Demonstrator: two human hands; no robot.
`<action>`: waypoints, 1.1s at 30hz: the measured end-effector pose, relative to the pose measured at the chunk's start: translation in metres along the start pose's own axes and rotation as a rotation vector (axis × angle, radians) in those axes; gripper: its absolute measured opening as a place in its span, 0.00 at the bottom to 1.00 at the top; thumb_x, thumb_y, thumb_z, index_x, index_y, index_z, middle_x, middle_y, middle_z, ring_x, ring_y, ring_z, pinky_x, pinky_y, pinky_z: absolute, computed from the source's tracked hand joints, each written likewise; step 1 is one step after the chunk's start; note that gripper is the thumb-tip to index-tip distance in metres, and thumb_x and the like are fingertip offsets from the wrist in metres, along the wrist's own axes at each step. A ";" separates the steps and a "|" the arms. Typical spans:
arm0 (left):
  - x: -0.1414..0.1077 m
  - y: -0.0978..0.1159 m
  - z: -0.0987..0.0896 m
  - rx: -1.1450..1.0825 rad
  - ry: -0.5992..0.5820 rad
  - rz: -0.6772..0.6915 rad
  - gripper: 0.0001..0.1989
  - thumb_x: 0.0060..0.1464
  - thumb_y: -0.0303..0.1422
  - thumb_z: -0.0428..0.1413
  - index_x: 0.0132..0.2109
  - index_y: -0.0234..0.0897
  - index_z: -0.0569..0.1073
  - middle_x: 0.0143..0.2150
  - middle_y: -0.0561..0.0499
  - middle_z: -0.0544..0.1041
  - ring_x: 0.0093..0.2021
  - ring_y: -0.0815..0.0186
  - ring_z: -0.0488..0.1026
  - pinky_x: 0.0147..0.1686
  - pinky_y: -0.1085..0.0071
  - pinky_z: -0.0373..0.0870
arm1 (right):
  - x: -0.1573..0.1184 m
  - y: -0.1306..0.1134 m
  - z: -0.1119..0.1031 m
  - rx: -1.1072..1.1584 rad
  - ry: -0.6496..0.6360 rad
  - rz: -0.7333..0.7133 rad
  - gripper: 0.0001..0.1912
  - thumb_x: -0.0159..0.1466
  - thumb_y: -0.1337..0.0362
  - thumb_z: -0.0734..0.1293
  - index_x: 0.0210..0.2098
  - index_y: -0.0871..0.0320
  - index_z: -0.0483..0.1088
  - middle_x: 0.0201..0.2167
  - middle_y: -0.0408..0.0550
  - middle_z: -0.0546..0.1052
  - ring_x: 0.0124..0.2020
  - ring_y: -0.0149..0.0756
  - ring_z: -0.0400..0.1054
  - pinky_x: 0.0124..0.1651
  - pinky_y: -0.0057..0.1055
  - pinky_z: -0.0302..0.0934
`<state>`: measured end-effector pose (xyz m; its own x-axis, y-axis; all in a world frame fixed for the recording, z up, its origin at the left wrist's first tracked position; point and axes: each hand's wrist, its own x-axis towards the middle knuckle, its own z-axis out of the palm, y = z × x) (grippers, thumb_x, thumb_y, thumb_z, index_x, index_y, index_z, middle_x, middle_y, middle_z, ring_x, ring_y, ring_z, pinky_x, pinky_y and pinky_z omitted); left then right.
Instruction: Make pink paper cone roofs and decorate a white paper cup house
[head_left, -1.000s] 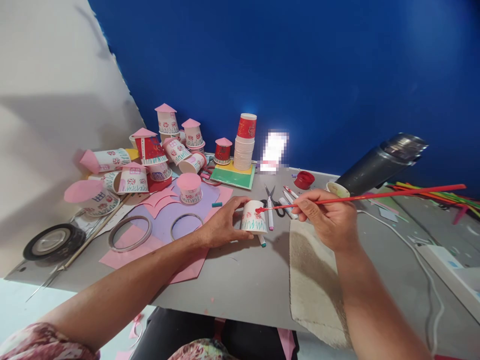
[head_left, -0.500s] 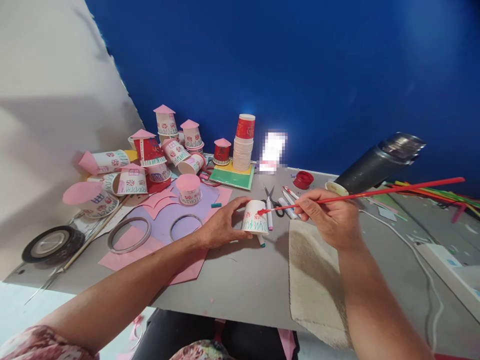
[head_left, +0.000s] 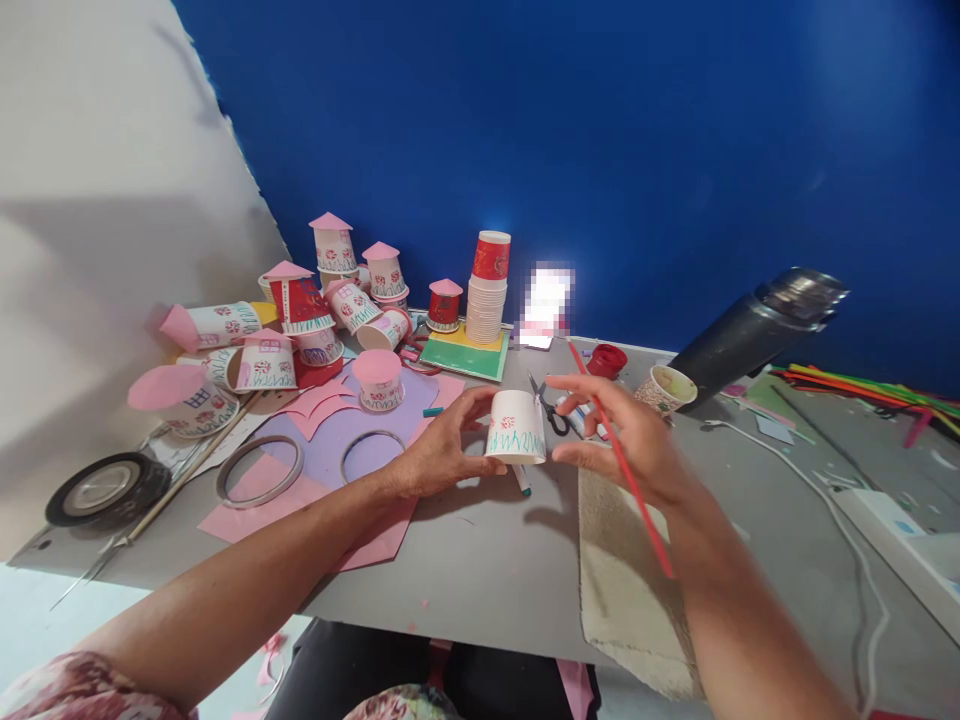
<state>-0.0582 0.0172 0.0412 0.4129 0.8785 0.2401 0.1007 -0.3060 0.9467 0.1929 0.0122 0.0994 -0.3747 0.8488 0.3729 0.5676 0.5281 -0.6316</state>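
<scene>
A white paper cup (head_left: pixel 516 428) is tipped upside down, with red flower dabs and green grass strokes on its side. My left hand (head_left: pixel 442 450) grips it from the left, thumb near the rim and fingers toward the base. To the right of the cup, my right hand (head_left: pixel 637 440) has its thumb and forefinger spread apart, not visibly touching it. A long red paintbrush (head_left: pixel 619 455) lies across that hand, held among the other fingers, its upper end pointing away. Below the cup lies a marker (head_left: pixel 523 480); scissors (head_left: pixel 555 415) lie just behind.
Several decorated cups with pink paper roofs (head_left: pixel 377 367) crowd the left. A cup stack (head_left: pixel 486 310) stands at the back. Further right are a red pot (head_left: pixel 606 360), a paper cup (head_left: pixel 666 388), a dark thermos (head_left: pixel 750 335), a cloth (head_left: pixel 637 620) and a white cable (head_left: pixel 825 495).
The brush tip has left the cup. My right hand has swung the brush from nearly level to steep and spread its thumb and forefinger beside the cup, which has shifted slightly right.
</scene>
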 end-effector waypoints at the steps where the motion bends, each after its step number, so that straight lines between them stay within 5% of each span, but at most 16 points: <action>1: 0.000 0.001 0.000 -0.018 -0.002 0.004 0.40 0.43 0.33 0.69 0.62 0.45 0.62 0.64 0.43 0.68 0.66 0.54 0.64 0.64 0.53 0.62 | 0.000 0.001 0.002 -0.043 -0.057 0.002 0.36 0.54 0.49 0.77 0.59 0.47 0.67 0.48 0.50 0.77 0.42 0.44 0.73 0.42 0.40 0.69; 5: -0.002 0.005 0.001 -0.046 -0.023 -0.025 0.41 0.43 0.35 0.70 0.63 0.46 0.62 0.64 0.42 0.67 0.65 0.52 0.65 0.63 0.52 0.63 | 0.002 0.004 0.009 -0.077 -0.137 -0.028 0.39 0.54 0.49 0.77 0.61 0.46 0.64 0.54 0.51 0.74 0.54 0.51 0.69 0.52 0.47 0.67; 11: -0.004 0.008 -0.001 0.032 -0.069 0.011 0.47 0.43 0.40 0.70 0.67 0.48 0.58 0.70 0.43 0.57 0.68 0.51 0.60 0.64 0.51 0.63 | 0.001 0.003 0.014 -0.192 -0.165 -0.036 0.36 0.54 0.51 0.77 0.59 0.47 0.64 0.51 0.54 0.74 0.50 0.52 0.70 0.52 0.50 0.66; 18: -0.004 0.006 -0.002 0.245 -0.063 0.058 0.40 0.46 0.38 0.68 0.64 0.47 0.62 0.62 0.43 0.64 0.63 0.53 0.64 0.59 0.56 0.69 | 0.001 -0.003 0.013 -0.178 -0.203 -0.008 0.37 0.56 0.56 0.76 0.61 0.48 0.63 0.53 0.53 0.73 0.49 0.49 0.70 0.49 0.48 0.67; 22: -0.003 0.008 -0.001 0.316 -0.020 0.057 0.37 0.46 0.35 0.67 0.62 0.46 0.63 0.61 0.44 0.65 0.62 0.53 0.65 0.57 0.56 0.70 | -0.002 0.002 0.008 0.006 -0.062 -0.029 0.23 0.68 0.60 0.65 0.62 0.47 0.63 0.55 0.50 0.75 0.50 0.43 0.72 0.52 0.44 0.66; 25: -0.004 0.007 0.000 0.313 0.026 0.038 0.36 0.46 0.33 0.66 0.61 0.46 0.63 0.60 0.44 0.64 0.61 0.53 0.65 0.57 0.56 0.70 | -0.004 0.007 0.005 0.167 0.090 -0.048 0.17 0.73 0.58 0.57 0.58 0.50 0.69 0.40 0.48 0.81 0.37 0.36 0.74 0.41 0.35 0.69; 28: -0.005 0.006 0.000 0.300 0.062 0.017 0.35 0.47 0.33 0.66 0.60 0.44 0.62 0.58 0.44 0.64 0.60 0.54 0.65 0.56 0.56 0.70 | -0.004 0.009 0.003 0.184 0.210 -0.105 0.18 0.73 0.55 0.58 0.53 0.53 0.74 0.29 0.45 0.78 0.26 0.33 0.67 0.30 0.32 0.64; 33: -0.006 0.007 0.001 0.310 0.078 -0.010 0.34 0.47 0.33 0.65 0.60 0.43 0.63 0.58 0.45 0.65 0.59 0.54 0.65 0.56 0.57 0.70 | -0.003 0.003 0.001 0.255 0.352 -0.142 0.16 0.72 0.56 0.60 0.40 0.55 0.77 0.27 0.45 0.77 0.22 0.30 0.63 0.26 0.30 0.61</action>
<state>-0.0592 0.0099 0.0466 0.3412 0.9038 0.2583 0.3805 -0.3841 0.8413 0.1952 0.0114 0.0952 -0.1390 0.7486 0.6482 0.3130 0.6542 -0.6885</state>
